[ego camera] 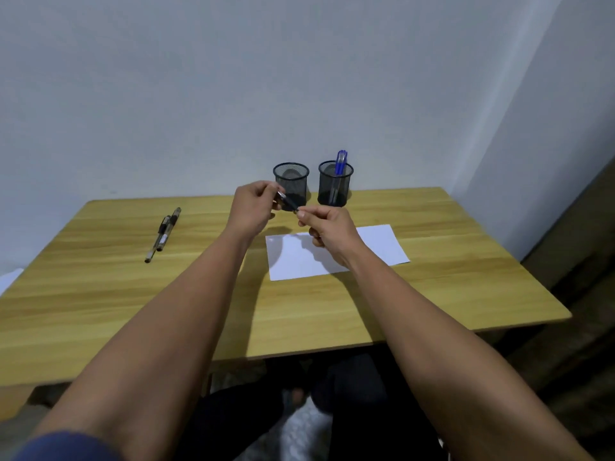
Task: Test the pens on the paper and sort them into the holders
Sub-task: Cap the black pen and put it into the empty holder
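Observation:
Both my hands hold one dark pen (289, 203) in the air, above the table and just in front of the left holder. My left hand (253, 207) pinches its upper end, my right hand (327, 229) pinches its lower end. A white sheet of paper (382, 244) lies flat under my right hand. Two black mesh holders stand at the table's back edge: the left holder (291, 181) looks empty, the right holder (335, 183) has blue pens (340, 163) sticking up. Two black pens (163, 233) lie side by side at the left.
The wooden table (133, 294) stands against a white wall, with a wall corner close on the right. A bit of white paper (8, 279) shows past the table's left edge. My knees are under the front edge.

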`<state>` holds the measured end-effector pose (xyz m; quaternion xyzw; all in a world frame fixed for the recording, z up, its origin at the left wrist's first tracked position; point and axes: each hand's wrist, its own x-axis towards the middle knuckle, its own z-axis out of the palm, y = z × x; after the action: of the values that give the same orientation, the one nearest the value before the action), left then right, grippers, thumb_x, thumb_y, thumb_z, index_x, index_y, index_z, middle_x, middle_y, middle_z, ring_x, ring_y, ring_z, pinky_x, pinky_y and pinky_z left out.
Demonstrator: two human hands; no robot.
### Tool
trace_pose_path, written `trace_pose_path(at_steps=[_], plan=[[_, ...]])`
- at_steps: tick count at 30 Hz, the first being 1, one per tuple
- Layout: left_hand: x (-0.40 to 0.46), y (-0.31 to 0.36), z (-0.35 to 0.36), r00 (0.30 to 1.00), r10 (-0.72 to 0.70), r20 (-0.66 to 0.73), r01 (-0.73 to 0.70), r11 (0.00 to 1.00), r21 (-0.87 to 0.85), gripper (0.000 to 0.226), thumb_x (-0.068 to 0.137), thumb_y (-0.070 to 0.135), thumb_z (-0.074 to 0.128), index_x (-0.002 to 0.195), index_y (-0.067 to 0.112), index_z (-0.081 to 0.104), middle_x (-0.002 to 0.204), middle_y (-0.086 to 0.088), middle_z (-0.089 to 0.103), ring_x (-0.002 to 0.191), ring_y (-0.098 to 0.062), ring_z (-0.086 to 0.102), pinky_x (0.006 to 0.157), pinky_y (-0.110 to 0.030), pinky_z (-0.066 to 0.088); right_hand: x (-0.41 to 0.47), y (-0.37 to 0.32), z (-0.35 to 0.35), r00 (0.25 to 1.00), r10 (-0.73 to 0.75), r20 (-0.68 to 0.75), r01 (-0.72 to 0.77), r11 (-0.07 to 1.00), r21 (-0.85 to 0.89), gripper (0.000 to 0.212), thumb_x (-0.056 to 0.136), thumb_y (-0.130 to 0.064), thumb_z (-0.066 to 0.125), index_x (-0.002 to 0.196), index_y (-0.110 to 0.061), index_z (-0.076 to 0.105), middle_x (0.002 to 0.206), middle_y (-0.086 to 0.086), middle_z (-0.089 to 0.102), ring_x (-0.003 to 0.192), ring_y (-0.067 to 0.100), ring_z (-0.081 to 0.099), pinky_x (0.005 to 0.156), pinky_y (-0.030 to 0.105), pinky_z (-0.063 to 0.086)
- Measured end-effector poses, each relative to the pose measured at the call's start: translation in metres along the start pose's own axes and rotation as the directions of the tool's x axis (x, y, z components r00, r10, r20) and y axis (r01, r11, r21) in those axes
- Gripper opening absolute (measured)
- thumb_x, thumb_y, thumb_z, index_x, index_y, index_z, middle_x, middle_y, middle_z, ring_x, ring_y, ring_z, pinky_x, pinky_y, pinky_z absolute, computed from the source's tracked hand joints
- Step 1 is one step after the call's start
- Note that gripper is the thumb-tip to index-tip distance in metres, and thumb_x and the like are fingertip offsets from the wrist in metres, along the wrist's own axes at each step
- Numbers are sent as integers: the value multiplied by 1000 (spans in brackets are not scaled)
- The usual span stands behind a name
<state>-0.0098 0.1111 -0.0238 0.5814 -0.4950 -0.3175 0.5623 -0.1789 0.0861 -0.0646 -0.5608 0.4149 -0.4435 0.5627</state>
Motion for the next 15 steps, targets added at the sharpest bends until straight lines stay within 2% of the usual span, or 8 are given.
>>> trace_pose_path(at_steps=[3,6,9,11,14,15], plan=[[8,-1,8,1000,9,-18,-10,1000,-13,26,104,21,52,94,11,73,80,-7,70,65,-9,63,62,-27,51,7,4,-2,999,-28,-32,27,999,-20,11,101,-11,73,109,-14,80,76,0,70,53,6,45,53,22,39],[28,5,11,997,57,44,-58,998,31,28,102,27,56,97,9,76,86,-12,72,73,-13,64,61,-25,52,22,-2,-12,997,-81,-19,78,990,-115,11,102,-9,72,112,-9,78,78,1,72,53,3,56,54,17,45],[51,6,11,997,51,52,-55,996,68,34,99,41,55,106,14,73,96,0,73,85,-11,66,79,-33,52,49,-19,-26,989,-146,-20,134,949,-285,11,99,-8,76,109,-3,79,82,-1,75,66,-4,65,73,16,52],[66,3,12,1000,17,-11,-16,998,57,34,99,38,52,128,24,64,115,2,71,102,-13,67,91,-36,53,71,-34,-33,974,-213,-81,172,921,-350,13,96,-10,79,108,-3,81,83,-7,74,73,-5,65,84,20,51],[83,-10,16,997,41,-60,-24,965,260,55,95,31,60,148,27,46,129,2,62,113,-17,61,96,-39,52,102,-59,-37,945,-292,-145,224,905,-361,1,94,-12,82,95,-13,82,78,-14,72,71,-2,64,83,24,51],[88,-17,18,998,34,-46,-19,950,311,65,91,32,66,151,27,41,135,1,58,119,-19,58,100,-41,50,113,-66,-35,938,-308,-162,234,904,-359,8,93,-13,83,87,-19,80,75,-14,72,70,1,65,81,26,52]])
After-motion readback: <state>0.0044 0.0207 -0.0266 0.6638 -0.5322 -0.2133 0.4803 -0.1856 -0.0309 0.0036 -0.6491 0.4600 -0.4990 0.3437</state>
